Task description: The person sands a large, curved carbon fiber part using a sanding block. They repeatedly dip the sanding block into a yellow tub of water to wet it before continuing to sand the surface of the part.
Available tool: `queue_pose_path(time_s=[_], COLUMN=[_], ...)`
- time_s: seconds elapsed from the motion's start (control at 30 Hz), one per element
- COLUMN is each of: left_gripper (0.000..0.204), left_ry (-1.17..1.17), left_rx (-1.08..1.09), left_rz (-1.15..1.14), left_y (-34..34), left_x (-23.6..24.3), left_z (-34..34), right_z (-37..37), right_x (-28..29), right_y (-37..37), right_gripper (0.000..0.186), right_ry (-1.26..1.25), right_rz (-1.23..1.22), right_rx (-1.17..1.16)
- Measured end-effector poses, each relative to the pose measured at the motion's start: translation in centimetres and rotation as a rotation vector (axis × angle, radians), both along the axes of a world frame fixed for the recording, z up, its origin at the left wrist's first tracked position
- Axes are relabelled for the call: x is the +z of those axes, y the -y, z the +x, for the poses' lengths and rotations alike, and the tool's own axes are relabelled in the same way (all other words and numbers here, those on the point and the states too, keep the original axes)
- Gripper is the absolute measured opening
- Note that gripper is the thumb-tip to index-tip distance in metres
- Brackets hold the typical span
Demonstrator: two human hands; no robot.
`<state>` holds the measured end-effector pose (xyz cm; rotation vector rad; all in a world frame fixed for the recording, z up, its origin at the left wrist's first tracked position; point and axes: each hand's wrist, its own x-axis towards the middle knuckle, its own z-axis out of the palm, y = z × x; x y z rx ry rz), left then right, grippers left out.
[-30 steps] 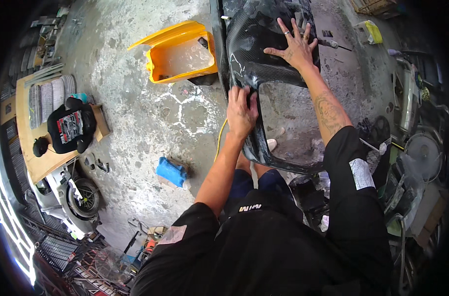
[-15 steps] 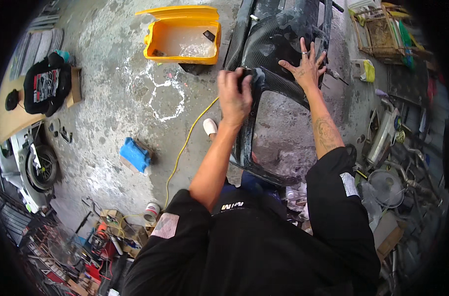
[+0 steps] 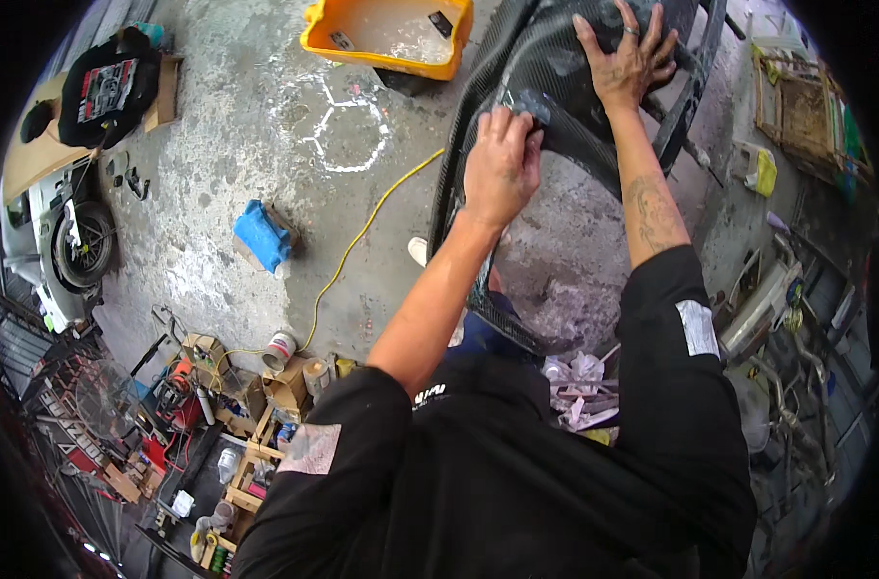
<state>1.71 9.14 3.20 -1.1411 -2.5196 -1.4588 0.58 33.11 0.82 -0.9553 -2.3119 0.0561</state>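
A large dark panel with a woven carbon-fibre pattern (image 3: 558, 63) stretches away in front of me, with a wide opening in its near part. My left hand (image 3: 502, 169) presses on the panel at the far left corner of that opening. Its fingers are bent and closed together; whatever lies under them is hidden. A shiny, wet-looking patch shows just beyond the fingertips. Farther to the right, my right hand (image 3: 623, 66) rests flat on the panel, fingers spread, with a ring on one of them.
Beyond the panel's left side stands a yellow tub (image 3: 401, 64) of cloudy water with small dark items. A yellow cord (image 3: 362, 236) crosses the floor near a blue cloth (image 3: 262, 234). At far left, a person in black (image 3: 109, 92) is beside a wheel (image 3: 84, 246). Metal parts crowd the right.
The view has shifted, so the tub sits higher in the picture. Against the panel, my left hand has slid a little to the right and nearer me. My right hand stays spread on the panel.
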Motion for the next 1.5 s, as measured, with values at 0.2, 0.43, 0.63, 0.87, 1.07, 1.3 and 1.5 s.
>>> queue_pose_path(time_s=[0.2,0.43,0.63,0.87,1.07,1.3,1.5], left_gripper=[0.022,0.025,0.025,0.025,0.025,0.016,0.019], left_ry=[0.075,0.093,0.042,0.027,0.131,0.056,0.007], left_rx=[-0.002,-0.009,0.004,-0.029,0.017,0.233,0.125], left_rz=[-0.013,0.01,-0.001,-0.052,-0.094,0.172,-0.019], left_y=[5.3,6.6,2.9,5.0,8.5,3.4,4.6], left_x=[-1.7,-1.8,-1.4,-1.2,-3.0,-1.4,-1.7], left_z=[3.8,4.1,1.5,2.6,6.3,0.4,3.8], right_z=[0.2,-0.2,-0.1,0.0,0.0,0.0,-0.2], right_x=[-1.2,-1.6,-1.9,-1.9,-1.9,-3.0,-2.2], right_y=[0.1,-0.1,1.0,1.3,-0.1,1.1,1.1], right_gripper=[0.079,0.078,0.08,0.078,0.079,0.076,0.075], right_ry=[0.007,-0.073,-0.068,-0.062,-0.056,-0.083,-0.081], right_rz=[0.018,-0.004,-0.004,-0.026,0.007,0.064,0.007], right_rx=[-0.002,0.008,0.007,0.003,-0.004,0.029,-0.002])
